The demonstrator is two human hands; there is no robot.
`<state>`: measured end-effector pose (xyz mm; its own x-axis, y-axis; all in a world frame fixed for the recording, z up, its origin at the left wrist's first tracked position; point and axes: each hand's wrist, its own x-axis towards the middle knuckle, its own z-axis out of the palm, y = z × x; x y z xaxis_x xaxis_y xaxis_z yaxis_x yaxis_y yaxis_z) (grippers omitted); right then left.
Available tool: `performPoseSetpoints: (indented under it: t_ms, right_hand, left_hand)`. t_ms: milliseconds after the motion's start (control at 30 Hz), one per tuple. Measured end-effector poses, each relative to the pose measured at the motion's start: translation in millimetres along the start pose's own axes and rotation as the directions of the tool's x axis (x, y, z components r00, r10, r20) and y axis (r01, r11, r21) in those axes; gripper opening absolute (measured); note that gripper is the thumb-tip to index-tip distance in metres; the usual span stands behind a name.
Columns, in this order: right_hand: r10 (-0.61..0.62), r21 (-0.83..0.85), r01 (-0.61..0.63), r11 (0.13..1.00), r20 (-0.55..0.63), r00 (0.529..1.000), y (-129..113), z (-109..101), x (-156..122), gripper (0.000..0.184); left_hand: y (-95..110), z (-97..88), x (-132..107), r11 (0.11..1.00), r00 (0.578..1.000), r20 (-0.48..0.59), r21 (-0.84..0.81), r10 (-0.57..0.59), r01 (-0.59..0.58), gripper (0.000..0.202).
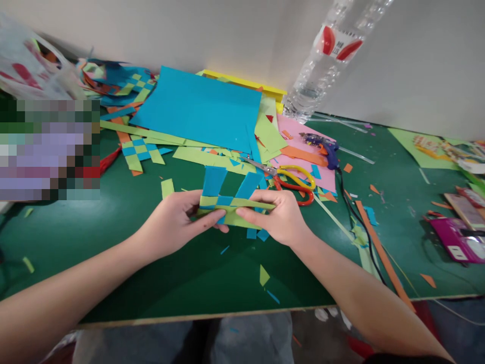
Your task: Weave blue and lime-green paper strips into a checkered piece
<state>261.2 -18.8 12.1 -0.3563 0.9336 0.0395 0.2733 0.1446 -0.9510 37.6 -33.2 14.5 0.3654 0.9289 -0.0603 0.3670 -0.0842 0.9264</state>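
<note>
Between my two hands is a small piece of woven paper strips, blue crossing light green. Two blue strip ends stick up from it, and blue ends also show below. My left hand pinches its left part, thumb in front and fingers mostly behind. My right hand grips the right part, its thumb pressed on a green strip. The piece is held above the green table. Just beyond my right hand lie scissors with yellow and red handles.
Behind are a blue paper sheet, another woven piece and a purple glue gun with a black cord. A clear plastic bottle stands near the wall. A magenta device lies right. Paper scraps litter the table.
</note>
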Motion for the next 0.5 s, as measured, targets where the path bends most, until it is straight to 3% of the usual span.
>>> performPoseSetpoints:
  t_ms: [233,333,500]
  right_hand:
    - [0.02,0.001,-0.02,1.0,-0.046,0.999,1.2,0.6,-0.8,0.019]
    - [0.083,0.079,-0.081,0.994,-0.029,0.996,3.7,0.7,-0.5,0.026]
    - [0.078,0.206,-0.077,0.976,0.003,0.997,4.7,-0.2,1.7,0.031]
  left_hand:
    - [1.4,0.5,3.2,0.985,0.998,0.008,-0.158,-0.07,0.07,0.04]
    - [2.0,0.2,6.6,0.97,0.994,0.007,-0.218,-0.106,0.105,0.043]
    - [2.2,-0.8,8.7,0.957,0.99,-0.006,-0.256,-0.14,0.134,0.044]
